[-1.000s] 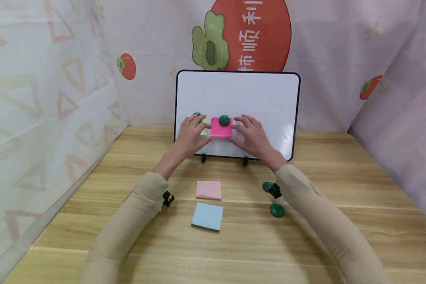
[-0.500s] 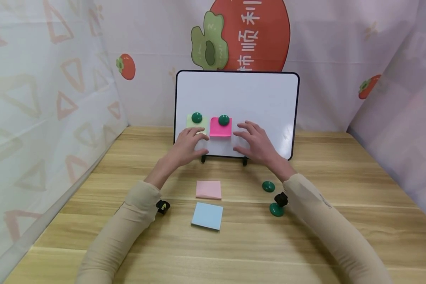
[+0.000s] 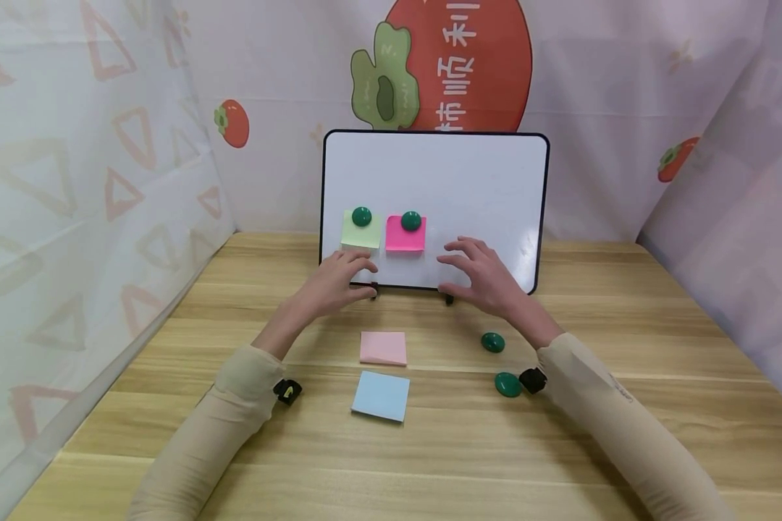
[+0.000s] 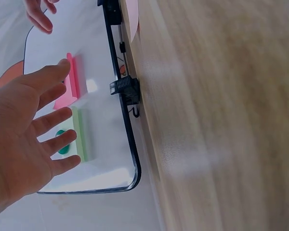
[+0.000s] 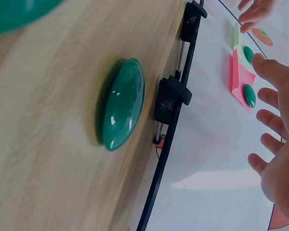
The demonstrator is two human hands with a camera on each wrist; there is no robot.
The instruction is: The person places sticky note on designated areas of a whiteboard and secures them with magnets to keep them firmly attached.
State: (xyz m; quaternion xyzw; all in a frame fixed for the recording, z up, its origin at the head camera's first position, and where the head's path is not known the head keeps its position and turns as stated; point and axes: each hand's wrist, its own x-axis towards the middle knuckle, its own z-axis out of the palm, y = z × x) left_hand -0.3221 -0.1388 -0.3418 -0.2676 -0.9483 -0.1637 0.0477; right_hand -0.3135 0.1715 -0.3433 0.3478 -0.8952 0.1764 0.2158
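Observation:
On the whiteboard [image 3: 482,181] hang a pale green note [image 3: 361,236] and a bright pink note [image 3: 405,241], each under a green magnet [image 3: 361,216]. My left hand [image 3: 339,281], empty with fingers spread, is in front of the board's lower left edge, just below the green note. Empty too, my right hand [image 3: 482,275] is in front of the lower board, right of the pink note. The left wrist view shows the left hand's [image 4: 29,130] fingers apart; in the right wrist view the right hand [image 5: 284,130] has loosely bent, parted fingers.
A light pink note [image 3: 383,348] and a blue note [image 3: 381,396] lie on the wooden table [image 3: 430,463]. Two green magnets lie to their right, one farther back [image 3: 492,342] and one nearer [image 3: 507,385]. Black clips [image 4: 125,90] support the board's lower edge.
Both hands have drawn back from the notes, down and apart, toward the person. The pale green note and its magnet, partly covered by the left hand before, now show fully.

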